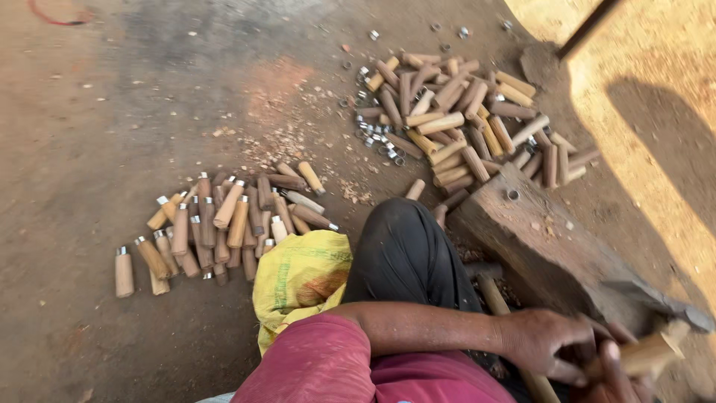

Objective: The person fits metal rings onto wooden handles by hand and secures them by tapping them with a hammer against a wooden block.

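My left hand (548,339) reaches across my body to the lower right, its fingers curled on a pale wooden handle (650,354). My right hand (617,379) shows only partly at the bottom edge, thumb up, gripping the same handle from below. The handle's free end points right, over the tip of a heavy dark wooden block (537,239). A long wooden stick (495,297) runs under my left wrist towards the bottom edge.
A heap of plain wooden handles (462,119) lies beyond the block, with small metal rings (375,136) scattered at its left. Handles capped with metal rings (224,224) lie in a group at the left. A yellow sack (298,276) sits beside my black-trousered knee (406,254).
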